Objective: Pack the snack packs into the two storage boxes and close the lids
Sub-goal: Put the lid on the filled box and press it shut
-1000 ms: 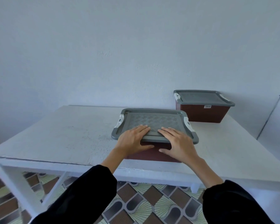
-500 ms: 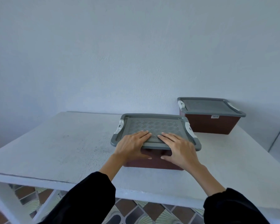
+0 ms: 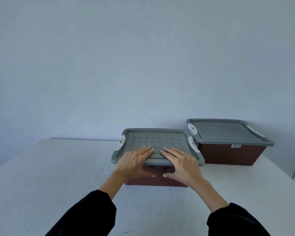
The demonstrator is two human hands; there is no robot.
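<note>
Hands: left hand (image 3: 134,161) and right hand (image 3: 182,165) press flat-fingered on the near lid's front edge, thumbs under its rim.
Near box: brown plastic storage box (image 3: 157,181), grey patterned lid (image 3: 157,142) on, mid-table.
Far box: second brown lidded box (image 3: 228,154) just beside it on the right, by the wall.
Room: white tabletop (image 3: 58,167) runs wide leftward.

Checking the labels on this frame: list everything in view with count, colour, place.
near box: 1, brown, mid-table
far box: 1, brown, back right by the wall
near lid: 1, grey, on near box
far lid: 1, grey, on far box
latches: 4, white, two per lid, at its ends
label: 1, white, far box's front
table: 1, white, under both boxes
wall: 1, pale grey-blue, behind
sleeves: 2, black, bottom of frame
left hand: 1, fingers flat on near lid's front edge
right hand: 1, likewise, beside it
</note>
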